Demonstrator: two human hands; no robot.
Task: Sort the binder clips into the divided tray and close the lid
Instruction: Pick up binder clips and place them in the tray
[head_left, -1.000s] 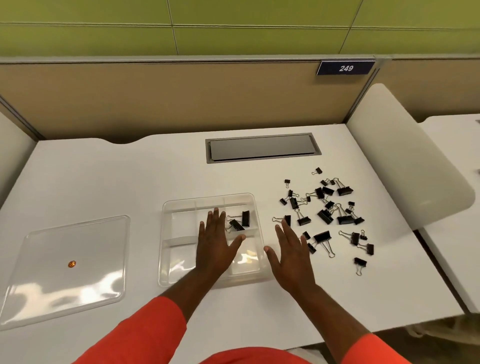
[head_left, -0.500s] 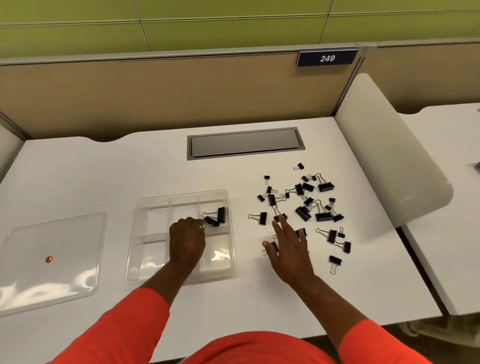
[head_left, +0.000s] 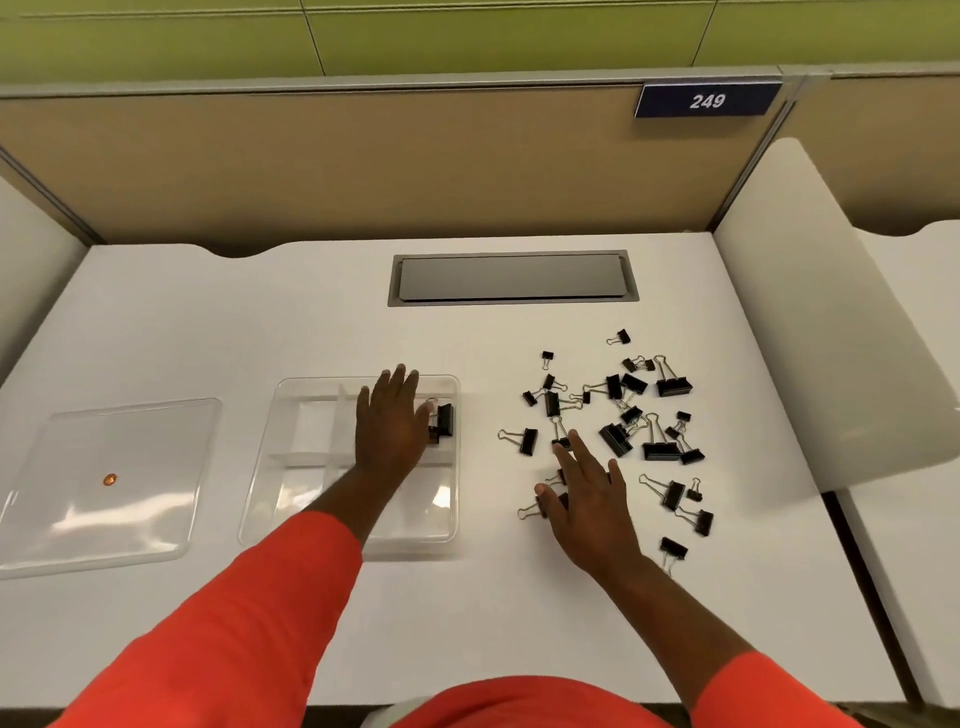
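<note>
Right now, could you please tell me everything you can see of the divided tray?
The divided tray is clear plastic with rounded corners and thin inner dividers. It lies flat, uncovered, on the white desk, its lid apart to the left. Black binder clips sit in a right-side compartment; the left hand is spread over it.

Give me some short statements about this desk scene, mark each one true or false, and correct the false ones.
1. The lid lies on the desk, left of the divided tray. True.
2. Every binder clip is inside the tray. False: a few sorted clips are in it; many loose clips lie on the desk to its right.
3. The left hand is over the tray, fingers straight. True.
4. The right hand holds the lid. False: it reaches among the loose clips, far from the lid.
</note>
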